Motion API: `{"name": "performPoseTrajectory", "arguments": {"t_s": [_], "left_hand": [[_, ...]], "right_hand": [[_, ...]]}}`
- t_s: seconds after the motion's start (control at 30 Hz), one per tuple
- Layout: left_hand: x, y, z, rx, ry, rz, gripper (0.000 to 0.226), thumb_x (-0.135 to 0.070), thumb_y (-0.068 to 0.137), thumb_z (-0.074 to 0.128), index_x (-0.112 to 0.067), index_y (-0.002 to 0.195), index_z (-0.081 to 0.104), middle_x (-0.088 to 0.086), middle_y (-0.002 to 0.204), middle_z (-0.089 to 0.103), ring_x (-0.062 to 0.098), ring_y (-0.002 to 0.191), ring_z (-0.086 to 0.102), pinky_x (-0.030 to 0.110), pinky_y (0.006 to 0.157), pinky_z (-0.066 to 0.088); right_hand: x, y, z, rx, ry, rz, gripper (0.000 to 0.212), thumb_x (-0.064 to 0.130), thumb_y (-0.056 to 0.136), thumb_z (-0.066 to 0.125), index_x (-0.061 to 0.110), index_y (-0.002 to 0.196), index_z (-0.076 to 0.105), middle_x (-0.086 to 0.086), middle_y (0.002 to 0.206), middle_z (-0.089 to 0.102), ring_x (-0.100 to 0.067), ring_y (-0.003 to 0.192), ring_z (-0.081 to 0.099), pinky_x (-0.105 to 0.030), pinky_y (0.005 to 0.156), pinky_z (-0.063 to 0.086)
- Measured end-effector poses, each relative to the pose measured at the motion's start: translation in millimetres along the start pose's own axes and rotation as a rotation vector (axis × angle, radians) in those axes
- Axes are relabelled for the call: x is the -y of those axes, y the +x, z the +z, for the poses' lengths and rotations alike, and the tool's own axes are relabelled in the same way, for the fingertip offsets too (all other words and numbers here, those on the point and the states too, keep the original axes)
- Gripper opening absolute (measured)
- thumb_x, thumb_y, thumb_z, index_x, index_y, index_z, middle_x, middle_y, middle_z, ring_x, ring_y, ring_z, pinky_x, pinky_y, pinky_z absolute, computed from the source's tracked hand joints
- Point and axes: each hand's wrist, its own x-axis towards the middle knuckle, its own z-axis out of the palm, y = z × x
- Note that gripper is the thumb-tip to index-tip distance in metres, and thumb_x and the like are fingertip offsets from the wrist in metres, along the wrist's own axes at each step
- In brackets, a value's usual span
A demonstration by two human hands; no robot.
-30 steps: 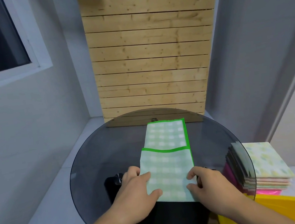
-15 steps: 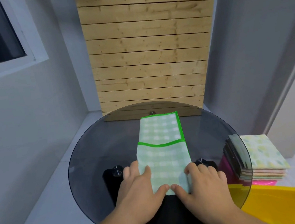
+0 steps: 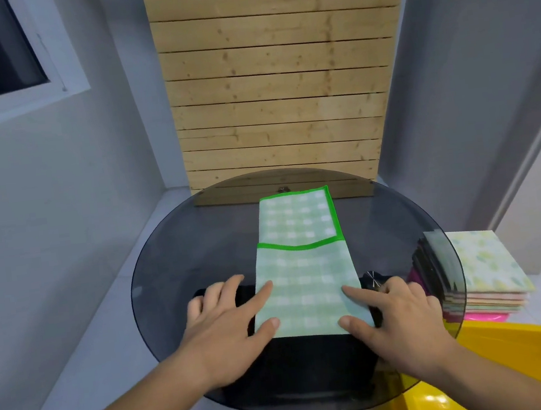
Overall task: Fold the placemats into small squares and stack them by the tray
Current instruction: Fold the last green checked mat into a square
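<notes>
done: green-checked cloth placemat (image 3: pixel 304 268) folded to a strip, near end lapped over — mid round dark-glass desk (image 3: pixel 184 266) | left hand (image 3: pixel 229 325), right hand (image 3: pixel 394 312) flat, fingers spread, pressing its near corners | to do, likely: final fold, then onto pastel folded-placemat stack (image 3: pixel 484 263) by yellow plastic tray (image 3: pixel 521 371)

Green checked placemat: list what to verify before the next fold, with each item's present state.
1. Green checked cloth placemat lies flat on the round dark glass table: ok.
2. Left hand presses its left edge: ok.
3. Right hand presses its right edge: ok.
4. Folded flap's green border runs straight: not ok, it bows.
5. Placemat folded to a small square: not ok, a long rectangle.
6. Stack of folded square placemats beside the yellow plastic tray, top free: ok.
</notes>
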Motion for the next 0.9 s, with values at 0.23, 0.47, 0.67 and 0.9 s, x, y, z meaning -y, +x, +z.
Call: {"name": "performPoseTrajectory", "arguments": {"t_s": [0.23, 0.47, 0.67, 0.9], "left_hand": [[16, 2, -6, 0.063, -0.005, 0.081, 0.055, -0.061, 0.103, 0.021, -0.060, 0.153, -0.001, -0.006, 0.167, -0.006, 0.015, 0.149, -0.014, 0.039, 0.120, -0.005], [24, 5, -4, 0.058, 0.016, 0.114, 0.056, -0.063, 0.102, 0.021, -0.059, 0.153, 0.000, -0.008, 0.167, -0.006, 0.016, 0.150, -0.012, 0.040, 0.121, -0.004], [25, 6, -4, -0.024, 0.015, 0.257, 0.062, -0.060, 0.103, 0.025, -0.040, 0.160, 0.011, -0.011, 0.168, -0.011, 0.012, 0.153, -0.010, 0.036, 0.125, 0.002], [16, 6, -11, -0.031, -0.147, 0.369, 0.053, -0.050, 0.103, 0.044, -0.037, 0.153, 0.036, -0.018, 0.165, 0.015, -0.002, 0.152, 0.002, 0.016, 0.116, 0.001]], "right_hand": [[-18, 0, -9, 0.060, 0.053, -0.071, 0.047, 0.070, 0.091, 0.036, 0.066, 0.137, 0.030, 0.013, 0.103, 0.037, -0.012, 0.102, 0.035, -0.032, 0.087, 0.029], [-26, 2, -6, 0.083, 0.032, -0.147, 0.048, 0.059, 0.098, 0.031, 0.060, 0.145, 0.020, 0.016, 0.097, 0.030, -0.010, 0.098, 0.029, -0.031, 0.087, 0.025], [-36, 14, -8, 0.176, 0.080, -0.215, 0.052, 0.047, 0.102, 0.039, 0.051, 0.150, 0.020, 0.017, 0.098, 0.032, -0.010, 0.099, 0.032, -0.032, 0.089, 0.029], [-29, 20, -14, -0.081, 0.392, -0.274, 0.026, 0.023, 0.093, 0.057, 0.036, 0.114, 0.067, 0.018, 0.108, 0.049, -0.007, 0.113, 0.043, -0.022, 0.095, 0.034]]}}
